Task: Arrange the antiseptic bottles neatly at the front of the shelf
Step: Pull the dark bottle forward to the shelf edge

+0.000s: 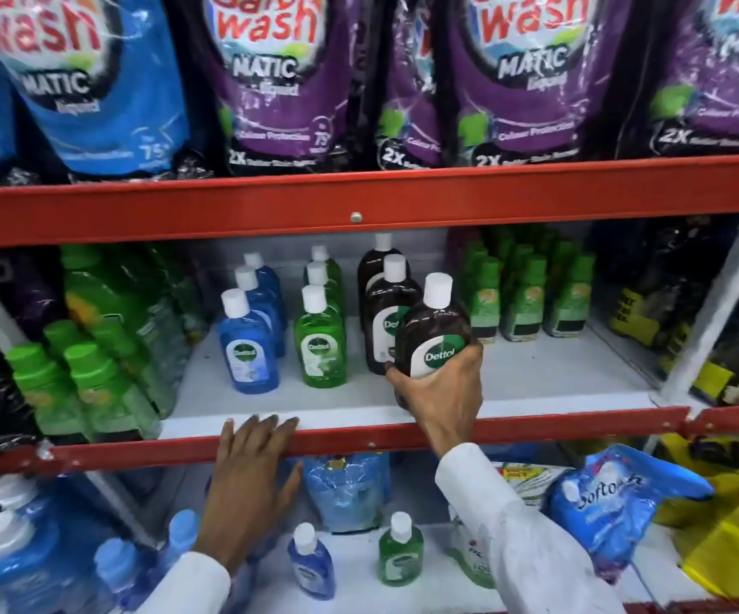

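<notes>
A person restocks a shop's middle shelf [513, 383], where three short files of antiseptic bottles run from front to back at the centre of the frame. The blue bottles [250, 347] and the green bottles [319, 343] stand upright in tidy lines, each led by a bottle with its label facing out, though both leaders sit well back from the red front lip [137, 449], leaving a bare white strip before them. The brown file [387, 299], just right of centre, is the one in hand: its front brown bottle [436, 334] is tilted, cap leaning to the upper right, and appears lifted clear of the shelf or barely touching it.

The right hand [440, 392] comes up from the lower right in a white sleeve [531, 538], its fingers [396, 376] wrapped around the lower body of that bottle from beneath, thumb side toward the label. The left hand [250, 471], lower centre, lies flat against the lip, its fingertips hooked over the edge and held close together, gripping nothing.

By the look of things the job is partly done: the files are formed, but the brown bottle is yet to be set down square, and all three rows seem to need drawing forward to the edge.
</notes>
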Available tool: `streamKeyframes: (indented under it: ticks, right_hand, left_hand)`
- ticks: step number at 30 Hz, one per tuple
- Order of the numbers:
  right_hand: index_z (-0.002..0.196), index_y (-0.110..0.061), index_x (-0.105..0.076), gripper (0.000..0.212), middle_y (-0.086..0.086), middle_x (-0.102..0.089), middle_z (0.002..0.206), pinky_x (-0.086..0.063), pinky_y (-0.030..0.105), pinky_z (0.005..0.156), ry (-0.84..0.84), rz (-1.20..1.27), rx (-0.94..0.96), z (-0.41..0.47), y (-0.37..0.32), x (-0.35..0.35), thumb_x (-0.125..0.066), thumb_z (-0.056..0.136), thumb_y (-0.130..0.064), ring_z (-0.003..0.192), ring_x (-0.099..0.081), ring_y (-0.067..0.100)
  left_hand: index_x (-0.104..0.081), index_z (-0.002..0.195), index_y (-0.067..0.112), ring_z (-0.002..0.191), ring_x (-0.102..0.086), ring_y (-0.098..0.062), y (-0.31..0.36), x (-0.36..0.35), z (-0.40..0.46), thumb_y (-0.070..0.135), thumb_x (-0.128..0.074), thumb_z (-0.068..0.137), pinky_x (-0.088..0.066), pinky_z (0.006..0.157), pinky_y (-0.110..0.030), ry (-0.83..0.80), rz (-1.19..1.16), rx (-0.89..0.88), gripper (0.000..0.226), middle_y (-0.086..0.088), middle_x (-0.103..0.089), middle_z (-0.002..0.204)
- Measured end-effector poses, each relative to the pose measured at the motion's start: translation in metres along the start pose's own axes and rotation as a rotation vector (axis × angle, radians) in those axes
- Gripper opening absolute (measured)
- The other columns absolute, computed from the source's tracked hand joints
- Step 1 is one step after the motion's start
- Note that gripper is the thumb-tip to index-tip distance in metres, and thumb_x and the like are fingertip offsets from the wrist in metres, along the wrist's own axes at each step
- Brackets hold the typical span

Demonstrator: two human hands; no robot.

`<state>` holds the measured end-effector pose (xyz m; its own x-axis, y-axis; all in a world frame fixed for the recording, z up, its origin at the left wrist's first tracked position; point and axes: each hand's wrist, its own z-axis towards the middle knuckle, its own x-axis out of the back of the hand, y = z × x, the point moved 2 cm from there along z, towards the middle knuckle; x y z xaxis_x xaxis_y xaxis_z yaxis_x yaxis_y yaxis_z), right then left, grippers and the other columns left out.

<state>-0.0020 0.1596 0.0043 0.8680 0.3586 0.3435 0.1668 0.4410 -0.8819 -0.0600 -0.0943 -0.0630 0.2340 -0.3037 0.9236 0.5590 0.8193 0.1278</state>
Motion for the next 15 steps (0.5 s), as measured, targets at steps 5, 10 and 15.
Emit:
streamKeyframes:
  ticks: [5,10,15]
  right_hand:
    - [0.132,-0.008,-0.037,0.112,0.013,-0.059,0.125,-0.056,0.049,0.091,0.010,-0.012,-0.004,-0.012,-0.010,-0.025,-0.087,0.042,-0.053,0.115,-0.063,0.037]
    - [0.138,-0.007,-0.036,0.115,0.014,-0.055,0.130,-0.054,0.050,0.096,0.024,-0.037,0.029,-0.013,-0.007,-0.029,-0.089,0.047,-0.055,0.121,-0.058,0.037]
    - [0.147,-0.002,-0.027,0.119,0.019,-0.040,0.147,-0.034,0.042,0.116,0.030,0.000,0.104,-0.031,0.015,-0.016,-0.086,0.061,-0.059,0.137,-0.036,0.034]
  left_hand:
    - [-0.053,0.135,0.026,0.128,-0.053,-0.031,-0.004,0.003,-0.001,0.048,-0.042,0.084,-0.011,0.118,-0.047,-0.009,-0.062,-0.031,0.057,-0.006,-0.062,0.133]
    - [-0.050,0.138,0.026,0.130,-0.050,-0.031,-0.004,0.001,-0.001,0.038,-0.057,0.081,-0.009,0.119,-0.046,-0.009,-0.091,-0.043,0.059,-0.007,-0.060,0.136]
    - [-0.045,0.141,0.025,0.134,-0.045,-0.032,-0.005,-0.002,-0.004,0.035,-0.061,0.082,-0.010,0.121,-0.049,0.013,-0.097,-0.066,0.062,-0.008,-0.055,0.141]
